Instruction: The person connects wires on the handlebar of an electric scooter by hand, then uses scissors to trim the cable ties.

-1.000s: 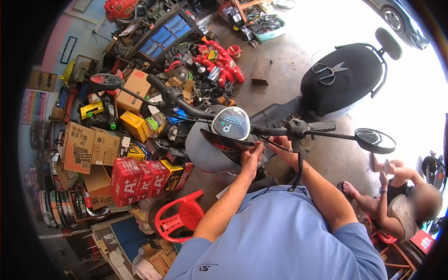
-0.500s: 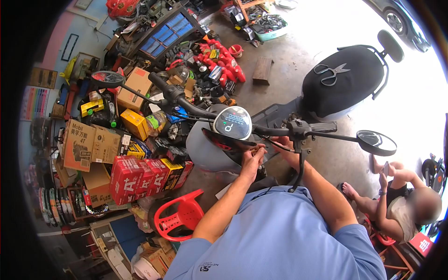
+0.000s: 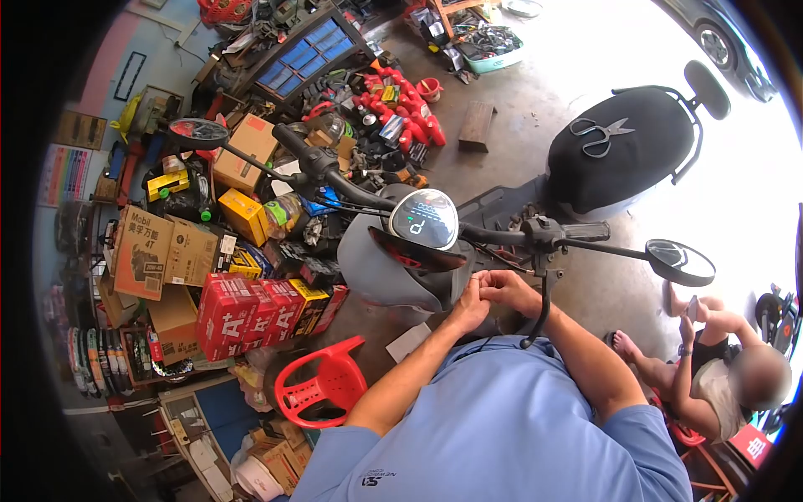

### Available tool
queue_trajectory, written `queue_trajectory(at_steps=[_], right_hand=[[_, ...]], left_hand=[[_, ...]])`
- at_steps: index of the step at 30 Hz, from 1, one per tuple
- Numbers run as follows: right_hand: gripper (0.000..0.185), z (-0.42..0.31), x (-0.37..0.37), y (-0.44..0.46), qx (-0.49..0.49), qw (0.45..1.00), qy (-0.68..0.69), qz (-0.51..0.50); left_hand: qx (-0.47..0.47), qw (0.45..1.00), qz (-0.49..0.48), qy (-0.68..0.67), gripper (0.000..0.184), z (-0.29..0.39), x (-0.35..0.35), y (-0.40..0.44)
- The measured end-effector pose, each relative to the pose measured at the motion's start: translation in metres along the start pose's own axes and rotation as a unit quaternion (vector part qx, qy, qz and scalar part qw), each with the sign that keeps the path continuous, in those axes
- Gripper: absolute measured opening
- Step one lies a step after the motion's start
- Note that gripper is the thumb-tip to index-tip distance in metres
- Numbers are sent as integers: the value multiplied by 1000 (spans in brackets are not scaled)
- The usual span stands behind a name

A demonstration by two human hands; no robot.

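Note:
My left hand (image 3: 471, 304) and my right hand (image 3: 512, 293) meet just below the front of a grey electric scooter (image 3: 368, 259). The fingers of both are closed in a pinch, tip to tip. Whatever they hold is too small to make out. Right above them are the scooter's dark front visor (image 3: 416, 253) and its lit round display (image 3: 423, 219). Thin cables (image 3: 502, 251) run beside the right handlebar, close to my right hand. A brake lever (image 3: 539, 322) hangs next to my right wrist. Scissors (image 3: 602, 136) lie on the black seat (image 3: 623, 167).
Boxes, red cartons (image 3: 247, 318) and loose parts crowd the left side. A red plastic chair (image 3: 322, 385) stands near my left elbow. At the right sits another person (image 3: 711, 376) with a phone. Mirrors (image 3: 680, 261) stick out from the handlebar, and a wooden stool (image 3: 477, 127) stands beyond.
My right hand has come out from beside the handlebar, leftward and down, to meet my left hand. My left hand has moved slightly right and down. The view has shifted a little.

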State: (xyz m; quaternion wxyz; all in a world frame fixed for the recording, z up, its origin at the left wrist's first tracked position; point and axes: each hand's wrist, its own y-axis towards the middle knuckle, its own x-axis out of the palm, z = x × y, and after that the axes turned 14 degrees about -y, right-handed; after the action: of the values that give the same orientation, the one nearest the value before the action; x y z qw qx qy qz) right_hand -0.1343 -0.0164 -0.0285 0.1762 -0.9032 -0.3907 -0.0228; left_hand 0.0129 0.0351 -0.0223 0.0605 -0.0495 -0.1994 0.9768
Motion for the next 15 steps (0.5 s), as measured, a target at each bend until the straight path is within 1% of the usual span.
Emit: queue_trajectory(at_steps=[1,3,5,6,7,8,9,10,12,14,15], right_hand=[[8,1,0,1,-3,1000,-5,-1],[6,-1,0,-1,-6,1000,-11,-4],[6,-9,0,-5,32,999,-5,17],[6,-7,-1,-6,30,999,-6,15],[7,-5,-3,-7,61,998,-4,35],[7,-2,-5,-8,89,995,-1,53],[9,7,-6,-6,87,993,2,76],[9,12,-9,-6,79,994,3,70],[11,22,-16,-7,110,988,13,105],[11,30,-22,-8,105,988,9,116],[12,32,-24,-8,106,986,4,130]], left_hand=[[-17,1000,2,21,49,7,-1,-2],[-22,999,-4,23,51,4,-5,-3],[-27,999,-9,25,53,1,-10,-9],[6,998,-8,67,49,4,-16,-17],[39,993,-4,110,45,9,-24,-26],[41,993,2,115,45,14,-34,-35],[13,999,8,29,38,20,-46,-45],[-13,998,14,-58,31,29,-59,-54],[-30,994,79,-62,21,54,-95,-75],[39,986,159,22,19,70,-143,-85],[116,965,212,101,19,79,-169,-83]])
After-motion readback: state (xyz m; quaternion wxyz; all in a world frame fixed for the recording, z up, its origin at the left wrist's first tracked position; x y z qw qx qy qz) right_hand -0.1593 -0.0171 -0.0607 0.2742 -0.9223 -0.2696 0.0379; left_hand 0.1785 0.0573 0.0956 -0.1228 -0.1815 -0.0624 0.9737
